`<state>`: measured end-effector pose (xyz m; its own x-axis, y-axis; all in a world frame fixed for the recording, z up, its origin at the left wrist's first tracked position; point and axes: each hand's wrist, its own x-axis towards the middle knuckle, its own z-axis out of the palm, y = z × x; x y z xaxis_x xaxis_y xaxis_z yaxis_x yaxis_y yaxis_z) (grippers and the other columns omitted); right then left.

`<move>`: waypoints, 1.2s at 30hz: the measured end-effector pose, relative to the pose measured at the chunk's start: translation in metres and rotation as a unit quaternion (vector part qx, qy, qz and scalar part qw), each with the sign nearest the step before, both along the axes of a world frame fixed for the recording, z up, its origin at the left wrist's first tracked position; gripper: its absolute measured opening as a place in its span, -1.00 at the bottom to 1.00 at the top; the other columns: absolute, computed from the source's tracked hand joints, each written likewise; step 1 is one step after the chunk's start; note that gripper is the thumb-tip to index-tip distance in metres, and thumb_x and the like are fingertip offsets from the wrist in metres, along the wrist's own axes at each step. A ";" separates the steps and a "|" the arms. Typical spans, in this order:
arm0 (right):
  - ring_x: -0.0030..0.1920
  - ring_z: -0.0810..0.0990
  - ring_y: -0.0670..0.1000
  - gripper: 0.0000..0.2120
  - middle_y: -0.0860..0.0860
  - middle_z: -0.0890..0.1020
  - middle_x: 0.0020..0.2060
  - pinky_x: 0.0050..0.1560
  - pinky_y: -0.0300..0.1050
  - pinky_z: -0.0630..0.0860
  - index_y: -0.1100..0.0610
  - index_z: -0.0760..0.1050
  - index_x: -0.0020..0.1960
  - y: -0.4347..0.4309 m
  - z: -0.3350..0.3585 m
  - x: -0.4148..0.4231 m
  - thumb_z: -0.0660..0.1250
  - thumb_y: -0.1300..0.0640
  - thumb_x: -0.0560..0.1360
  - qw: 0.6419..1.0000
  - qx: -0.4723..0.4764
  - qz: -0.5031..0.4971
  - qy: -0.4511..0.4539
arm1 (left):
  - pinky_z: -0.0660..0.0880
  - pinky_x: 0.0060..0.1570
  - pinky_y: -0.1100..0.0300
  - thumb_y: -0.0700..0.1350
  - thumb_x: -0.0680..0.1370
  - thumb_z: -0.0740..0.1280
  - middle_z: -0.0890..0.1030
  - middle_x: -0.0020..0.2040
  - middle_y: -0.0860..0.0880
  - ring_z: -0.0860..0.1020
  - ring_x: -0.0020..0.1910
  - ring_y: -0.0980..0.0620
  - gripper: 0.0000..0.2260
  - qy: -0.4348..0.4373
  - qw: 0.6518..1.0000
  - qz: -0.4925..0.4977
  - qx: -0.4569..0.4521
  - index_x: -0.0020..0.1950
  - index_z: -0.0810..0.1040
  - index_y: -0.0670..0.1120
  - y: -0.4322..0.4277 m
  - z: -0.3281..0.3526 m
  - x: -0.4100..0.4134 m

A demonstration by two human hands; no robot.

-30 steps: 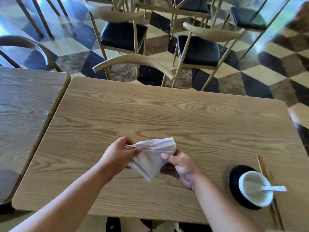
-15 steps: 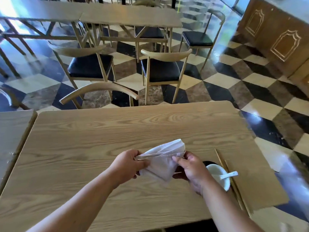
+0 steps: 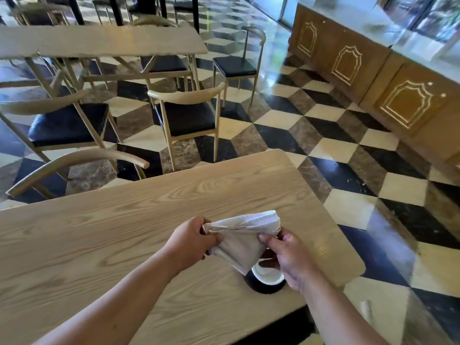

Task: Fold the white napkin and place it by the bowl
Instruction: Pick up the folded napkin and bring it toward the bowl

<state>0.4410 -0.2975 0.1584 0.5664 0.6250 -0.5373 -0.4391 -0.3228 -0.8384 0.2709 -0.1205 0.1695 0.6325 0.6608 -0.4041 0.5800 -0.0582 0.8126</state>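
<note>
While the white napkin (image 3: 242, 241) is being held clear of the surface (image 3: 99, 245), it is hanging as a folded, roughly triangular wedge, its long top edge running level between the two hands and its point drooping toward the bowl (image 3: 267, 276). The left hand (image 3: 193, 241) is pinching the gathered left corner between thumb and fingers, and the right hand (image 3: 288, 257) is gripping the right corner in the same way; holding both ends is keeping the stacked layers aligned and taut, probably so that a crease can be set or a further fold made in the air. Directly beneath the cloth, the white bowl is sitting on a dark saucer (image 3: 263, 287) near the right front corner of the surface, and both are partly hidden by the napkin's lower point and the right hand; whether the point is touching the bowl cannot be told. Working just above the bowl is likely keeping the coming set-down short. The folding is judged well along, the placing not yet done. Beyond the surface, wooden chairs (image 3: 186, 115) with dark seats are standing on a chequered floor (image 3: 323, 150), with a panelled counter (image 3: 373, 66) at the right.
</note>
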 end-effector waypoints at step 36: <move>-0.15 0.72 0.21 -0.79 0.26 0.73 -0.08 -0.17 0.05 0.68 0.22 0.56 0.24 -0.158 -0.065 0.158 0.41 0.20 0.63 0.983 -0.021 -0.177 0.035 | 0.54 -0.19 0.11 0.02 0.51 0.55 0.70 -0.10 0.02 0.65 -0.15 -0.02 -0.79 0.037 0.978 -0.193 0.064 0.07 0.64 0.00 -0.083 -0.060 0.286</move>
<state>0.5991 -0.4553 0.0933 0.7058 0.3711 -0.6034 -0.5861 -0.1724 -0.7917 0.5565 -0.2033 0.1099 0.8174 0.4263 -0.3875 0.5513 -0.3836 0.7409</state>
